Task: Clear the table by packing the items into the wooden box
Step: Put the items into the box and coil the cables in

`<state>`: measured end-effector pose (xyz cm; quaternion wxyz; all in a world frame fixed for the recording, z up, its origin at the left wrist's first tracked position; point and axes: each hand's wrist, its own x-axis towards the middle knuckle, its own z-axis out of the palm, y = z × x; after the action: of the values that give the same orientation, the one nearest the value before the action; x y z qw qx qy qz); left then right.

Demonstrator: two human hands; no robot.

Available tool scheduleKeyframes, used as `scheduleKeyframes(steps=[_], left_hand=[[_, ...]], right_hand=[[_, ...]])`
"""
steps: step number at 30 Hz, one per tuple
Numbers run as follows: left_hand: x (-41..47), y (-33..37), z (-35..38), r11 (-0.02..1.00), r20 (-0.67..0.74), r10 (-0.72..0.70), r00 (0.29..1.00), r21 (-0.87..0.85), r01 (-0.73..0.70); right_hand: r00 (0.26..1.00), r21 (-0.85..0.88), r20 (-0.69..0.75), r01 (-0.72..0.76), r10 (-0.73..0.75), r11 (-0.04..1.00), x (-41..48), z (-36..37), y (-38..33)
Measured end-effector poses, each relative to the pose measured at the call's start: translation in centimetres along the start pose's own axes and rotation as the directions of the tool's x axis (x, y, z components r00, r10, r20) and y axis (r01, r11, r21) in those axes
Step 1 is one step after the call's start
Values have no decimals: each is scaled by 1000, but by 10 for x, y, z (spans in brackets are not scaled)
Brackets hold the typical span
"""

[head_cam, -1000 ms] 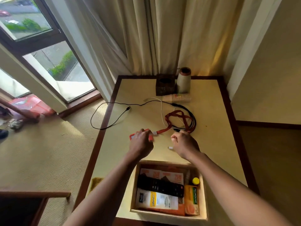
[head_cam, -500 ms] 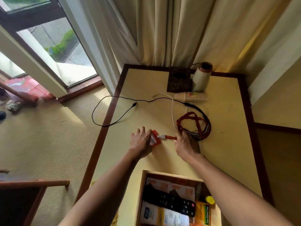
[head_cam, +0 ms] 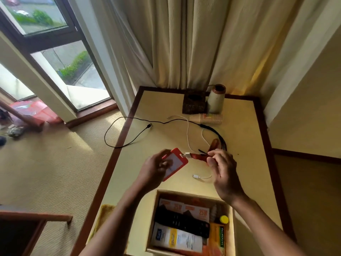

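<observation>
My left hand (head_cam: 156,168) holds a red ID card holder (head_cam: 176,162) lifted above the table (head_cam: 166,100). Its red lanyard strap (head_cam: 202,156) runs right to my right hand (head_cam: 222,166), which pinches it. The strap's far loop (head_cam: 215,143) lies among a black cable (head_cam: 215,131). A white cable (head_cam: 188,133) curls across the tabletop, its plug (head_cam: 196,176) near my right hand. The wooden box (head_cam: 156,202) sits at the table's near edge, holding a black remote (head_cam: 181,221), packets and a yellow-capped bottle (head_cam: 224,219).
At the table's back stand a dark square holder (head_cam: 194,102), a pale cylinder (head_cam: 215,98) and a lying stack of paper cups (head_cam: 207,118). A thin black cable (head_cam: 118,137) hangs off the left edge. Curtains and a window lie behind.
Both hands have lifted the card holder and lanyard off the table; the left hand went from pressing flat on the card to holding it, and the right hand gathered the strap upward.
</observation>
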<state>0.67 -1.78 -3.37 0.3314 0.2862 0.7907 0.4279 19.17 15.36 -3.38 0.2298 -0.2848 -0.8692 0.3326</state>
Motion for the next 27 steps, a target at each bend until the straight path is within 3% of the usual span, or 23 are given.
scheduleKeyframes(steps=[2,4,7,11,14,16,18,20,23,27], left_hand=[[-24,30,-8,958,113,19,993,-286,14],[-49,60,-12,896,203,88,975,-445,12],[-75,98,-6,822,221,138,965,-569,13],[-87,133,8,758,68,238,969,-636,-141],[-86,145,10,845,-106,291,951,-437,-308],[-86,151,10,898,-168,401,901,-123,-423],[-86,155,5,849,-153,520,840,205,-488],[-86,160,-1,765,-61,572,818,401,-505],[-85,164,-12,677,149,554,819,491,-548],[-85,164,-20,675,361,485,797,424,-603]], right_hand=[[987,230,-36,-146,158,962,-4,-20,-20],[969,353,-50,-208,240,912,-8,-35,-33],[981,433,-21,-164,191,887,-16,-48,-50],[1000,331,10,-20,17,943,-41,-61,-68],[996,238,65,48,-66,970,-54,-73,-74],[985,101,85,143,-152,985,-57,-85,-77],[972,-2,113,207,-205,978,-56,-99,-80],[950,25,217,226,-226,974,-52,-116,-84],[896,104,370,221,-244,970,-42,-140,-89],[917,214,278,232,-287,949,-27,-154,-94]])
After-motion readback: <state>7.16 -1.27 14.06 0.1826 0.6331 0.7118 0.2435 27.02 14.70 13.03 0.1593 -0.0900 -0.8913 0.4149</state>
